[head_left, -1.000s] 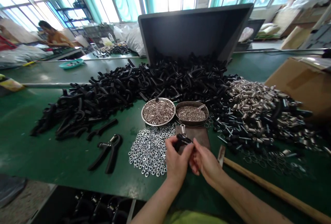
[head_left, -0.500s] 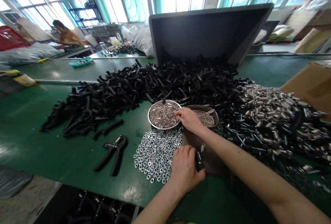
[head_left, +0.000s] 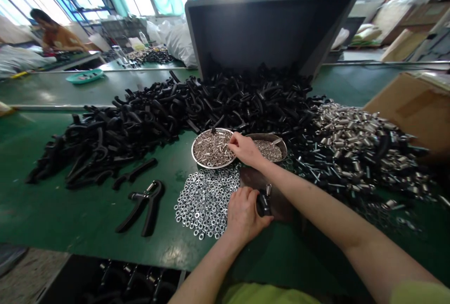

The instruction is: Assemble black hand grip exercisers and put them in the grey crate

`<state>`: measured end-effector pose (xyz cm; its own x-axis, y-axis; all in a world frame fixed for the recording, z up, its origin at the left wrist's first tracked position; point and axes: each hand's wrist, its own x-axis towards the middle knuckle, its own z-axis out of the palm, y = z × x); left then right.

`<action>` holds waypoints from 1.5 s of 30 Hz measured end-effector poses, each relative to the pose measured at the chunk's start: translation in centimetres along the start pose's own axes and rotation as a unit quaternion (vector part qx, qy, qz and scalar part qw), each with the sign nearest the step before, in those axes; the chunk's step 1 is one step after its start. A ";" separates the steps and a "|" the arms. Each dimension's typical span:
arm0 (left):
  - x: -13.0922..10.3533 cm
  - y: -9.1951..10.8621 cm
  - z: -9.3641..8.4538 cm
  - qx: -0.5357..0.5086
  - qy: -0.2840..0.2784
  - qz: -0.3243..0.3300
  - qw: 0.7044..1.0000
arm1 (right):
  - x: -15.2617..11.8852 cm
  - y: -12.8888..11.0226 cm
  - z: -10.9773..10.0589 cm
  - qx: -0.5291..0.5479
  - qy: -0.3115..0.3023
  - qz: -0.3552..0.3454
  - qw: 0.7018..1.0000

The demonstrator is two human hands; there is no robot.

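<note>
My left hand (head_left: 245,214) is closed around a black hand grip part (head_left: 263,203) with a small metal spring (head_left: 268,190) at its top; the fingers hide much of it. It rests on a dark metal plate (head_left: 283,203). Beyond it, my right hand (head_left: 246,148) has its fingertips pinched together at the right rim of a round dish (head_left: 213,148) full of small metal pins. Anything between those fingertips is hidden. Beneath the dish spreads a pile of metal nuts (head_left: 207,201). To the left lies an assembled hand gripper (head_left: 145,208).
A large heap of black handles (head_left: 211,102) spills from a tipped grey bin (head_left: 274,32). A scoop of small metal parts (head_left: 269,150) sits right of the dish. Springs (head_left: 355,130) are piled near a cardboard box (head_left: 411,107). A person (head_left: 59,37) sits far left.
The whole view has shifted, so everything sits further left and higher. My right hand stays at the dish rim, and my left hand still holds the black part, which appears turned slightly.
</note>
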<state>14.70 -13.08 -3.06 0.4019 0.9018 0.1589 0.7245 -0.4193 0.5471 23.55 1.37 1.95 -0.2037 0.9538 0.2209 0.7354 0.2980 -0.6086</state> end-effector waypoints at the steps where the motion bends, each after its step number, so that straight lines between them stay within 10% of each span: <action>1: 0.0 -0.1 0.0 -0.001 -0.002 0.003 1.000 | -0.9 0.1 -0.5 0.032 -0.005 0.004 0.999; 7: 0.4 -0.6 -0.7 -0.002 -0.031 0.045 0.999 | -9.1 2.4 -2.9 0.339 -0.104 0.102 0.929; 19: 0.6 -0.7 -1.1 0.009 -0.051 0.069 0.996 | -17.1 3.4 -4.1 0.464 -0.015 0.212 0.860; 27: 0.7 -0.8 -1.0 0.011 -0.057 0.066 0.996 | -16.6 3.7 -3.2 0.418 -0.014 0.173 0.892; 33: 0.8 -0.7 -1.0 0.024 -0.061 0.065 0.996 | -16.4 3.7 -3.1 0.104 0.013 0.050 0.993; 45: 0.7 -0.6 -1.0 0.034 -0.054 0.076 0.995 | -16.5 3.9 -1.5 -0.107 -0.001 -0.046 0.993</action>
<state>13.99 -12.07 -2.43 0.5648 0.8123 0.1453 0.6852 -0.5598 0.4660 30.71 -13.23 -2.92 -0.2771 0.9232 0.2663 0.8341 0.3687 -0.4104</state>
